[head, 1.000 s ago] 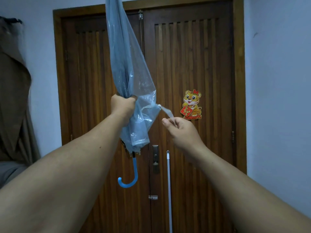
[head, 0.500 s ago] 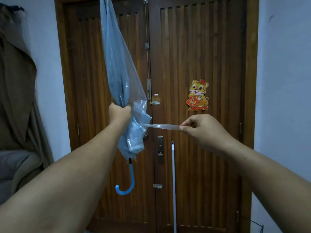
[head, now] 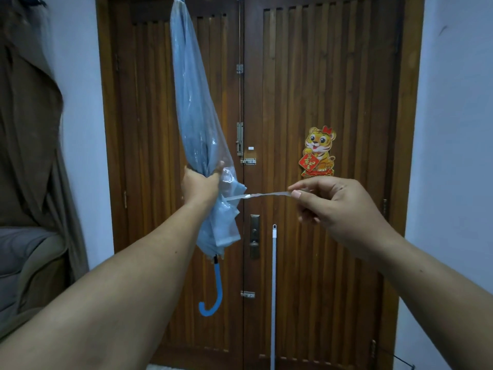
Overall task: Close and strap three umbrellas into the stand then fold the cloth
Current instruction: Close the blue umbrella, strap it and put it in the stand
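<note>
You are holding one closed umbrella [head: 198, 134].
Left hand [head: 200, 182] is clenching crinkly clear plastic; right hand [head: 334, 206] is pinching its thin strap [head: 262, 194] taut.

Umbrella [head: 196, 124]: canopy of thin translucent plastic film, pale blue, glossy, creased and crinkled where gathered. Hooked handle [head: 214, 297]: smooth blue plastic, slight sheen. Strap [head: 262, 194]: narrow band of the same clear film, wrinkled, with a small white patch near its root. Double door [head: 333, 89]: brown wood, vertically slatted panels, varnished to a low satin gloss. Bolts and latches [head: 240, 138]: dull brushed metal; lock plate [head: 254, 236] likewise, darker. Tiger sticker [head: 318, 152]: printed, glossy, with gold-coloured shine. White pole [head: 274, 295]: smooth, matt. Walls [head: 453, 129]: painted, matt. Hanging cloth [head: 29, 116]: brown woven fabric, matt, draped in soft folds. Seat upholstery [head: 24, 257]: matt fabric.
</note>
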